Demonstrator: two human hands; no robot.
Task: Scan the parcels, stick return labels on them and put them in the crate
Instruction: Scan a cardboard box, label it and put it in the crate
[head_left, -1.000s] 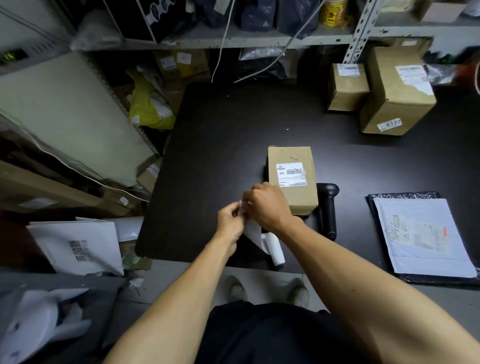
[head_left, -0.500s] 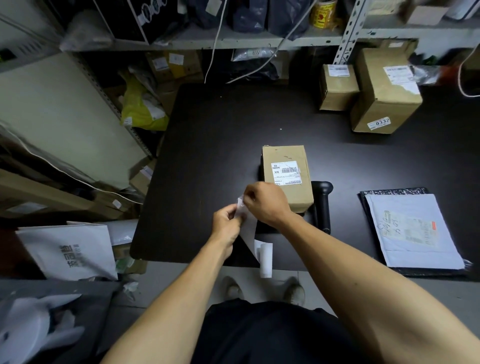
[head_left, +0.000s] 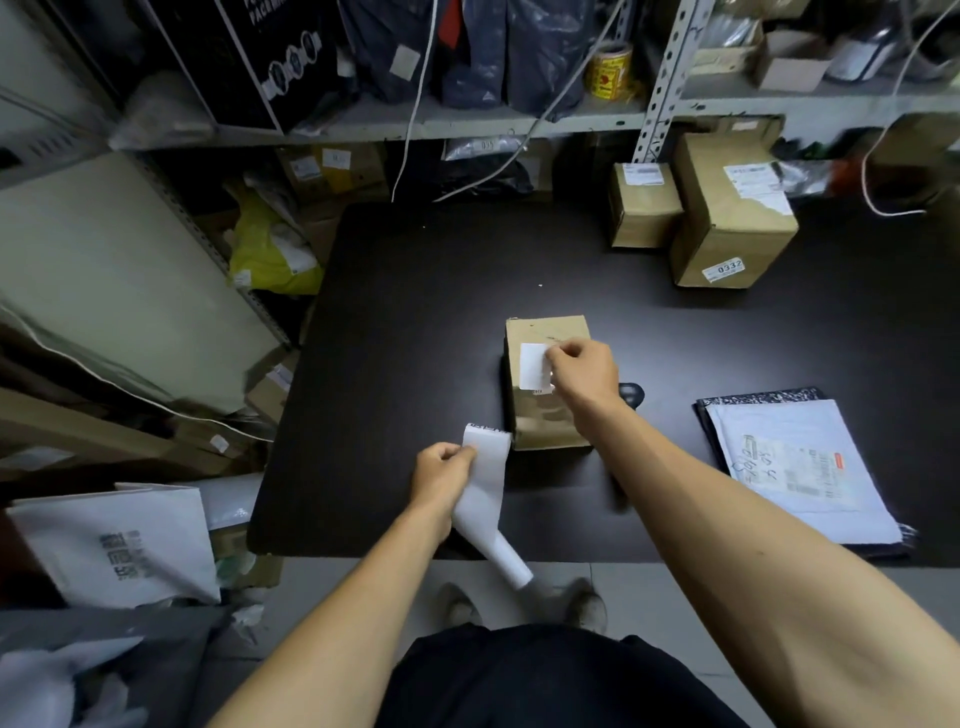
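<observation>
**Laying the return label onto the parcel**

Starting nearest the body, the left hand (head_left: 444, 470) is closed on a strip of white label backing (head_left: 485, 493), pinching its upper end; the strip trails down and toward the person, its lower end curled into a small roll that hangs past the near edge of the black table (head_left: 415, 322). Just beyond and to the right of that hand sits the brown parcel (head_left: 548, 421), standing on the table with its long axis running away from the person. The right hand (head_left: 584, 376) reaches over the parcel's right side, thumb and fingers pinched on the right edge of a white return label (head_left: 535, 366) that lies across the parcel's top, seemingly covering the printed label there (a sliver of print peeps out below it). Whether the label is pressed down flat or only touching at one edge cannot be told.

The relation that matters: the label lies directly left of the right hand's fingertips, so smoothing it would likely mean a sweep leftward across the parcel's short axis. The right hand is the nearer one for that; the left is occupied with the backing.

Behind the right wrist a dark scanner (head_left: 629, 391) is partly hidden. Further right lies a white mailer bag (head_left: 800, 467) on a dark one. At the table's far right corner stand two more cartons (head_left: 727, 223). No crate is identifiable in view.
</observation>
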